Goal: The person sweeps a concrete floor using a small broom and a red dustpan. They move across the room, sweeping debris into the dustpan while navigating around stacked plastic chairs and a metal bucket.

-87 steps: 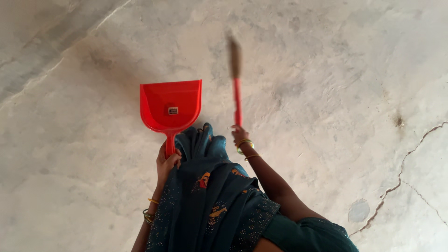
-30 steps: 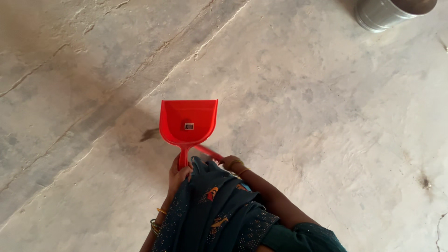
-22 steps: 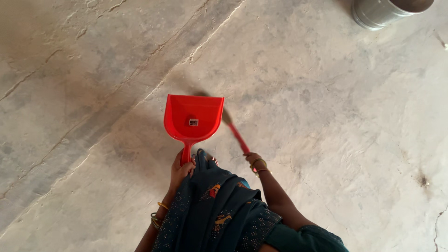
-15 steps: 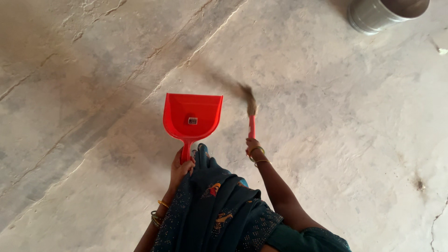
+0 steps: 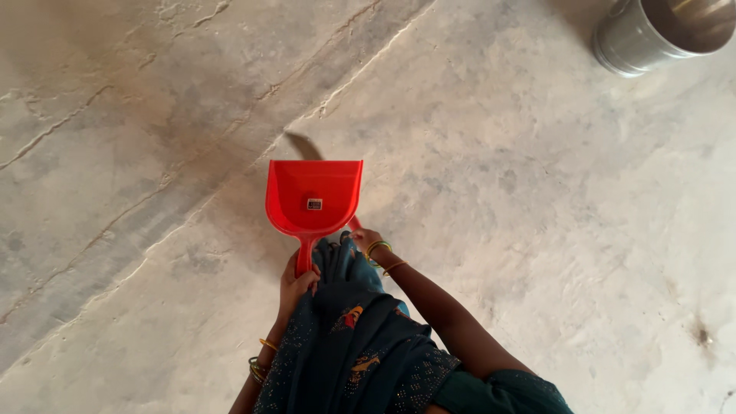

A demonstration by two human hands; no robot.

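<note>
A: What are your hands on?

B: Your left hand (image 5: 297, 277) has its fingers curled tight round the handle of the red dustpan (image 5: 313, 195). The pan sits in the middle of the view, just ahead of you, its open mouth pointing away from you.

A: And your right?

B: Your right hand (image 5: 366, 240) is just beside the pan's near right corner. A sliver of the red broom (image 5: 355, 224) handle shows above it, but the pan covers the rest, so you cannot tell how those fingers sit. A dark tuft pokes out past the pan's far edge (image 5: 303, 146); it looks like the bristle end, though it is blurred.

A: What blocks your view?

B: Your dark blue-green shawl (image 5: 349, 337) hangs down between your arms and hides your right hand's lower edge and part of the pan's handle. Bangles (image 5: 376, 247) ring your right wrist, and more sit on the left.

A: Anything else around?

B: A metal bucket (image 5: 663, 34) stands at the top right, well apart from the pan and cut off by the frame. The concrete floor (image 5: 537, 199) is grey and stained, with a raised seam (image 5: 192, 199) running diagonally from lower left to upper middle, passing just left of the pan.
</note>
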